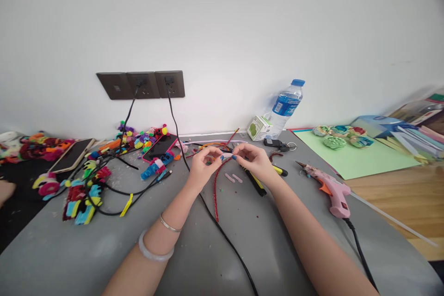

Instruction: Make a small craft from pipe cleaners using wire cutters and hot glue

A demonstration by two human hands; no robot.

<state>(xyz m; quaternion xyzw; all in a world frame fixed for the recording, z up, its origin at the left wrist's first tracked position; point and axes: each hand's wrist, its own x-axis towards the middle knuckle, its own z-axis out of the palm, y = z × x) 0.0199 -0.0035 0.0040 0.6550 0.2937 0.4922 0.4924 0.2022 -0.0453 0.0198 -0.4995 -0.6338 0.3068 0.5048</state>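
My left hand [204,163] and my right hand [251,157] meet over the grey table [194,249], fingers pinched together on the top end of a red pipe cleaner [215,192]. A small pale pink piece [227,155] sits between the fingertips of both hands. The pipe cleaner hangs down from them and lies toward me on the table. Two short pink pieces [233,178] lie just below my right hand. A black and yellow tool [255,182] lies under my right wrist.
A pink glue gun [329,189] lies at the right, its black cord running off the front. A water bottle [286,106], a small green carton [259,127], keys [277,144], green paper [357,157], two phones and colourful pipe-cleaner crafts [83,194] surround the work spot. Black cables cross the table.
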